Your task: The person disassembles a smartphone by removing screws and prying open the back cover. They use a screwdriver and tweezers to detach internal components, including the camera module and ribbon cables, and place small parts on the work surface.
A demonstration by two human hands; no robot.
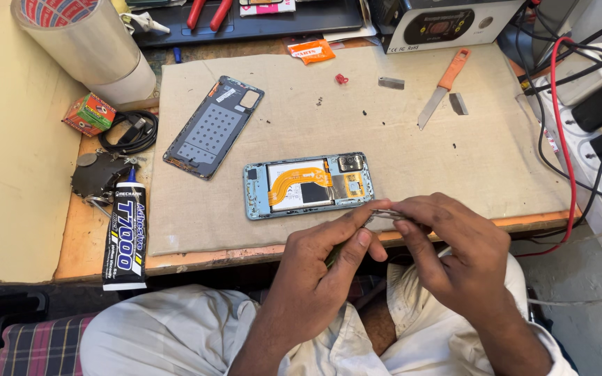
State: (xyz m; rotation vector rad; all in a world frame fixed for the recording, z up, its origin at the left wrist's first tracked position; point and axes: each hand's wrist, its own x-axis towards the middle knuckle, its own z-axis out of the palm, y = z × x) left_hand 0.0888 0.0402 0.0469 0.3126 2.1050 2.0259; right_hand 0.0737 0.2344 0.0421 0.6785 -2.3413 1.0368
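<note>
My left hand [325, 268] and my right hand [454, 254] meet just below the table's front edge, fingertips pinching a small thin metallic part [384, 214] between them; most of it is hidden by the fingers. Just above the hands an opened phone [308, 184] lies face down on the beige cloth mat [454, 153], showing its battery, an orange flex cable and the camera block. The phone's detached back cover [214, 127] lies inner side up to the upper left of it.
A black glue tube [127, 233] and coiled black cable [130, 131] lie at the left. An orange-handled knife [442, 87], small metal pieces and a red bit sit on the mat's far side. Power strip with cables [593, 104] at right; tape roll [81, 38] top left.
</note>
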